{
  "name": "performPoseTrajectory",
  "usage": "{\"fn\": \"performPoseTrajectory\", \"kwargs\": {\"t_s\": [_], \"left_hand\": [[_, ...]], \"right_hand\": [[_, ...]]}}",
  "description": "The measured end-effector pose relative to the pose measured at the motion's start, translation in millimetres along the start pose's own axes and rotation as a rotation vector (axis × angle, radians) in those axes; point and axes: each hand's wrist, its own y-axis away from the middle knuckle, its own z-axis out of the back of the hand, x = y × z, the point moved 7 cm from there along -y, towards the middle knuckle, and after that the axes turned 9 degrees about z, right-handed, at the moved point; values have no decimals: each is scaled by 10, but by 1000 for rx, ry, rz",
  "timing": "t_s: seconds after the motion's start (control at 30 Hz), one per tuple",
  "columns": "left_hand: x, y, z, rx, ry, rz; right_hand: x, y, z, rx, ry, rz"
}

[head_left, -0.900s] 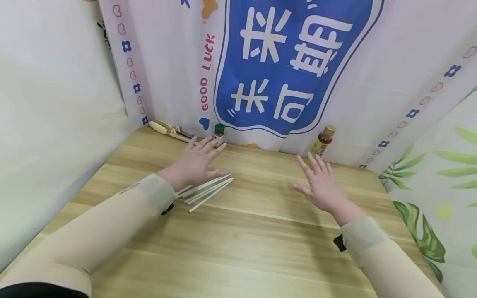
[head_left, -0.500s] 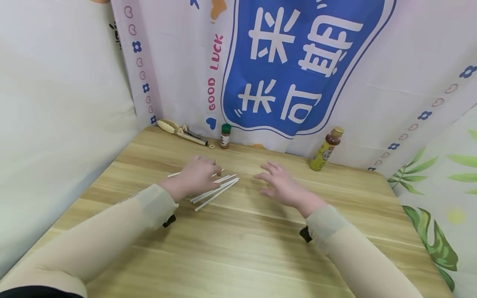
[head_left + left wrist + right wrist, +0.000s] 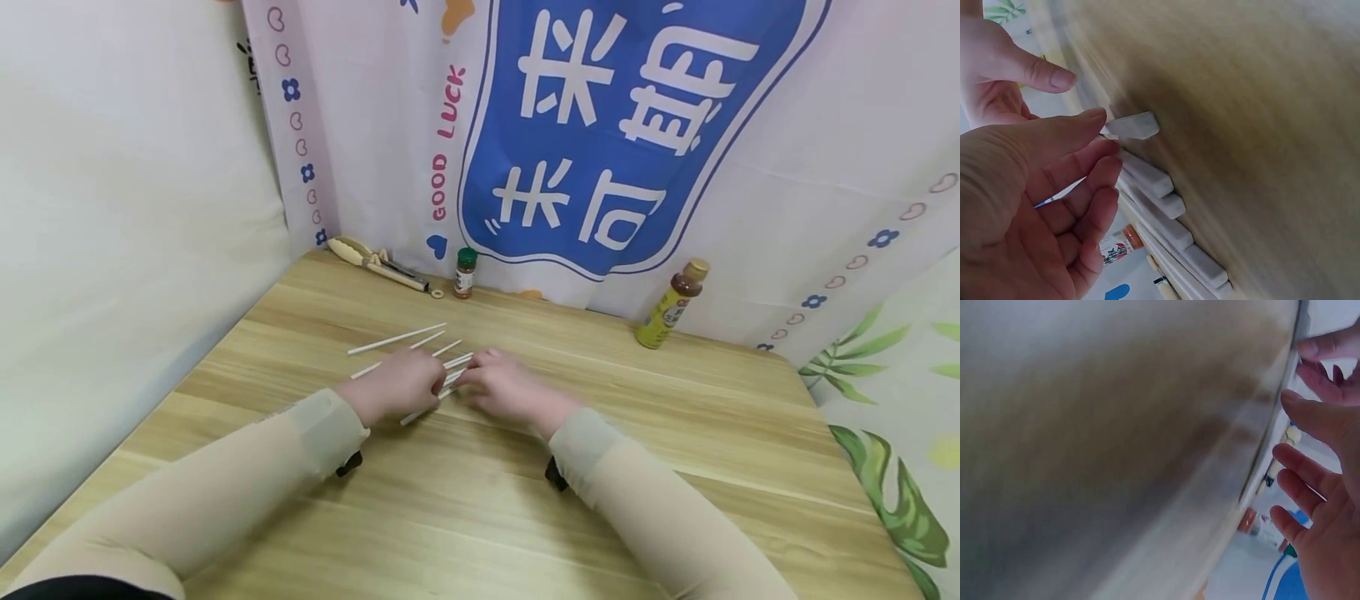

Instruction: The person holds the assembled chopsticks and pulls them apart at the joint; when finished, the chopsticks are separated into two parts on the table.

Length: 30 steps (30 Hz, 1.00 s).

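Several white chopsticks, thick and squared at one end, lie slantwise on the wooden table (image 3: pixel 480 500); the farthest chopstick (image 3: pixel 397 339) is apart from the bunch. My left hand (image 3: pixel 401 383) is over the bunch and covers the middle of it. In the left wrist view its thumb and forefinger pinch the nearest chopstick (image 3: pixel 1138 126), whose blunt end sticks out past the fingertips. My right hand (image 3: pixel 513 387) is at the thin ends of the bunch, its fingers bent loosely. The right wrist view shows a gap between its thumb (image 3: pixel 1310 415) and fingers.
Along the back edge are beige-tipped tongs (image 3: pixel 382 265), a small green-capped spice jar (image 3: pixel 465 275) and, farther right, a yellow-labelled bottle with a gold cap (image 3: pixel 671 304). A printed cloth (image 3: pixel 375 125) hangs behind the table.
My right hand has come left from near the bottle to the chopsticks' thin ends. My left hand has lowered and its spread fingers have curled onto the chopsticks. The head view has shifted slightly.
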Motion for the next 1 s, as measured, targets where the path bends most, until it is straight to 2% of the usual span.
{"fn": "performPoseTrajectory", "kwargs": {"t_s": [0.13,0.3,0.4,0.5,0.63,0.77,0.87,1.0], "left_hand": [[-10,2,-24,-4,-24,26],[-16,-3,-67,11,-13,35],[-50,-5,-74,6,-23,3],[-116,-8,-44,-39,-36,-61],[-226,-63,18,-108,-21,-111],[-346,-156,72,-145,31,-126],[-463,-267,75,-147,69,-138],[-612,-423,71,-134,88,-156]], "right_hand": [[53,-26,-25,-27,-3,0],[60,-41,-55,-32,66,-6],[31,-34,-100,-1,90,-41],[-1,6,-118,11,96,-73],[-64,141,-32,-24,37,-121],[-167,313,110,-81,-90,-181],[-264,466,209,-106,-155,-241],[-361,657,333,-114,-157,-309]]}}
